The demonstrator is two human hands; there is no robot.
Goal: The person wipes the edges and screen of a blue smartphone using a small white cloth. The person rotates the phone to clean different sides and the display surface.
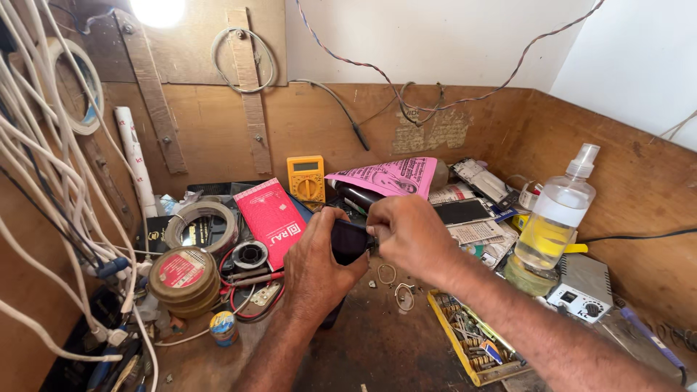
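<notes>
Your left hand point(316, 265) gripped small black device point(347, 241), fingers wrapped around its lower part, held above surface point(377, 348). Your right hand point(408, 234) pinched closed at device's top edge, touching it. Just below right hand: 2 small wire rings point(387, 274). Right of your right forearm: yellow tray point(475, 341) of small parts. Beyond left hand: pink booklet point(273, 218), yellow multimeter point(306, 178).
</notes>
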